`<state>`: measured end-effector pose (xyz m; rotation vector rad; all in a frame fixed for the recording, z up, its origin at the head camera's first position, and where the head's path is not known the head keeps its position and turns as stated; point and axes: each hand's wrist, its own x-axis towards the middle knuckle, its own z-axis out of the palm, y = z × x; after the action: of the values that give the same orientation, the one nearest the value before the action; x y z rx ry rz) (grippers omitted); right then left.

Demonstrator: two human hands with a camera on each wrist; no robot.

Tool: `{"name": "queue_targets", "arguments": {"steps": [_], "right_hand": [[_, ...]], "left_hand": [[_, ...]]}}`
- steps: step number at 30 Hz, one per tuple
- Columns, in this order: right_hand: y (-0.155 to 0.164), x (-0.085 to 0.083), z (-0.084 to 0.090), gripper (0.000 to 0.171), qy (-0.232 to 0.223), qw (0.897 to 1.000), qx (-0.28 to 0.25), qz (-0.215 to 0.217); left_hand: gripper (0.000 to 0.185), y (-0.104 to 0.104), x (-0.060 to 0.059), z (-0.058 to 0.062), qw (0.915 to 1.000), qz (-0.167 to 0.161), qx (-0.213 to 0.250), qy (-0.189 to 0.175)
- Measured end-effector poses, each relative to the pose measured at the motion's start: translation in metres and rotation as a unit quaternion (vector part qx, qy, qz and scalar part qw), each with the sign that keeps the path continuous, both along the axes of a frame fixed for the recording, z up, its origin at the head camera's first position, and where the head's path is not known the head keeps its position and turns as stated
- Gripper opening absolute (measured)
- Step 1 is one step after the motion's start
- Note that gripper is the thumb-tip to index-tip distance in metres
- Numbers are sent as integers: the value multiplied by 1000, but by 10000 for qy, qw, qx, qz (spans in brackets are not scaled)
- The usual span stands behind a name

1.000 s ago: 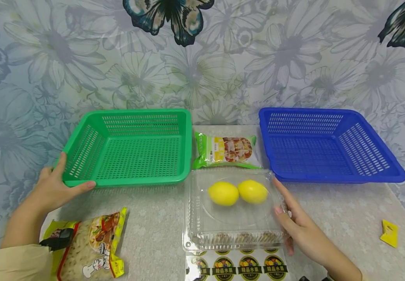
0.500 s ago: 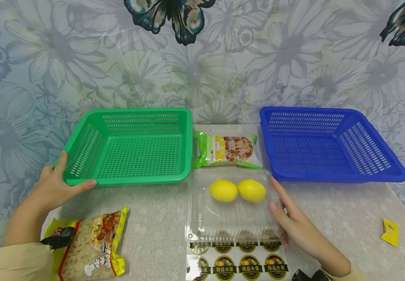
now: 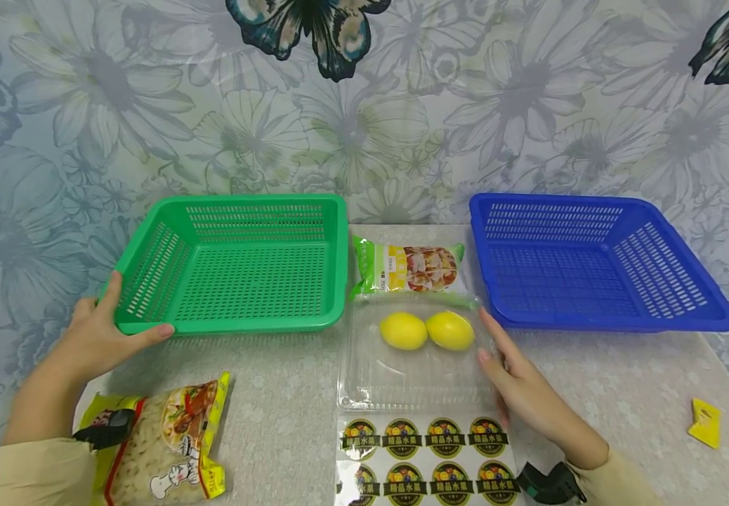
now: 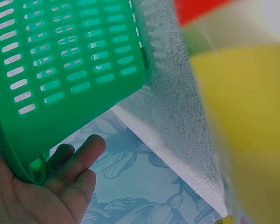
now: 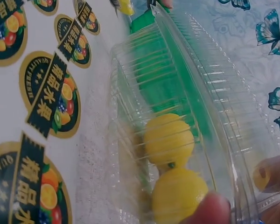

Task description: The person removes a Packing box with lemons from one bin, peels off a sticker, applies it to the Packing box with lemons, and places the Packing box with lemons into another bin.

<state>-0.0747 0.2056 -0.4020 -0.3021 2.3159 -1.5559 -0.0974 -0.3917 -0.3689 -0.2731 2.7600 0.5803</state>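
In the head view, my right hand [image 3: 522,383] grips the right side of a clear plastic clamshell box [image 3: 424,379] with its lid down. Two lemons [image 3: 404,330] lie inside, side by side; the right wrist view shows them through the ribbed wall [image 5: 177,186]. Fingertips on both sides of the box's edge appear there. At the left, my left hand [image 3: 95,334] holds the near left corner of a green plastic basket [image 3: 232,327], thumb along its front rim. Seen from the left wrist, several fingers [image 4: 86,156] stretch out below the basket's corner.
A green-and-white food packet [image 3: 411,268] lies behind the box, between the green basket and a blue basket [image 3: 592,325]. A sheet of round fruit stickers [image 3: 424,450] lies in front. There is a yellow bag [image 3: 168,443] at left and a small yellow packet [image 3: 706,423] at right.
The right hand has moved the clear box with the lemons back toward the wall, up to the food packet. More of the sticker sheet shows. The left hand has stayed put.
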Motion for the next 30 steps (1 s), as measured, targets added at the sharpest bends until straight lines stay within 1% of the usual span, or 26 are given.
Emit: {"name": "queue_targets", "arguments": {"steps": [3,7,13,18,21,24,28,30], "right_hand": [[0,-6,-3,61,263,9993,257,18],[1,-12,-6,62,403,9983,427,16],[2,-13,-7,63,180,9993,307,-102],[0,-11,-6,64,151,9993,281,-175],[-1,-11,-5,63,245,9989,337,-207],[-3,-12,-5,63,351,9979,480,-247],[-5,-14,-5,63,363,9966,678,-294],[-5,-15,-4,62,375,9960,756,-299]], "left_hand": [[119,1,1,0,10000,11,5,5],[119,2,0,1,10000,17,-22,14],[119,3,1,2,10000,42,-79,-15],[118,5,3,6,9999,62,-159,-14],[120,9,6,7,9994,153,-168,272],[125,14,9,7,9965,239,-213,772],[129,23,13,12,9891,147,-413,1406],[128,31,15,18,9853,47,-492,1637]]}}
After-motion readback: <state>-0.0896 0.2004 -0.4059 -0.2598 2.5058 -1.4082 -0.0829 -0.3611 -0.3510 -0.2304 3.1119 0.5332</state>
